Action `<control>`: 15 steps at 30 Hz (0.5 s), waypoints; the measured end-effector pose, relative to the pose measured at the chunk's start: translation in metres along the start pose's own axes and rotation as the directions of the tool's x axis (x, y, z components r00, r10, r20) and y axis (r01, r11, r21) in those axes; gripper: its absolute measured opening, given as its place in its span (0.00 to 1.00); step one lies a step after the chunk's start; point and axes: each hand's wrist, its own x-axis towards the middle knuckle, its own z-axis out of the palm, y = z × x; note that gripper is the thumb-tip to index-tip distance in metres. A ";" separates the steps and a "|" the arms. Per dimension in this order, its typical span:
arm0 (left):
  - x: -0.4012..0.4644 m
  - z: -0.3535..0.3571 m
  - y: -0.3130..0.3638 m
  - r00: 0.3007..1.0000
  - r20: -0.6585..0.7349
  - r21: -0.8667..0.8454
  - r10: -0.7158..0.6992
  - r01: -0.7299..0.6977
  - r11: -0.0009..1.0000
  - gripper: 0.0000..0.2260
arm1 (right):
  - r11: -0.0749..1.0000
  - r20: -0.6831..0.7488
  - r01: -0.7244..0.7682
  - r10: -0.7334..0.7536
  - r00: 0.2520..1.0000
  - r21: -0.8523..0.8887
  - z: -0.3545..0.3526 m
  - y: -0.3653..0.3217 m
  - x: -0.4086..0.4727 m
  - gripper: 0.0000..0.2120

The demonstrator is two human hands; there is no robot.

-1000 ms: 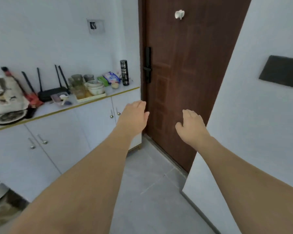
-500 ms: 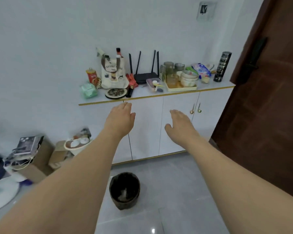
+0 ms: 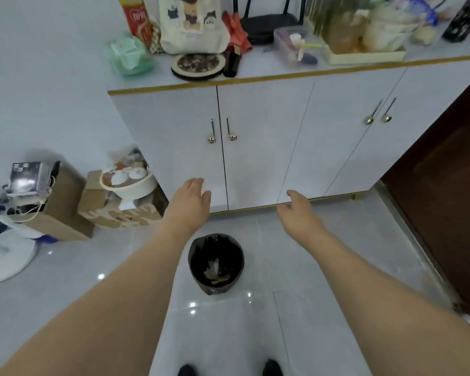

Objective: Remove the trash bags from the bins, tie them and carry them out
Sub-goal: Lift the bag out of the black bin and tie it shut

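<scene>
head view: gaze has swung off the brown door (image 3: 445,213) and down; the bin (image 3: 215,263), black bag (image 3: 201,256) still in it, now sits on the floor tiles near the cabinet's (image 3: 255,147) bottom edge. bag removal not started. left hand (image 3: 189,204) and right hand (image 3: 300,213) hover above it, fingers relaxed, holding nothing. red can (image 3: 136,20) lettering too blurred to read.

Both forearms are bare, with no sleeves, watch or rings visible on the left hand (image 3: 189,206) or right hand (image 3: 299,213); dark rounded shoe toes (image 3: 272,368) show below.
</scene>
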 end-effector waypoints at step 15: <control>0.052 0.468 -0.366 0.631 0.204 -0.724 -0.748 0.612 0.319 0.23 | 0.475 0.318 -0.635 0.588 0.744 0.609 0.471 0.312 0.190 0.24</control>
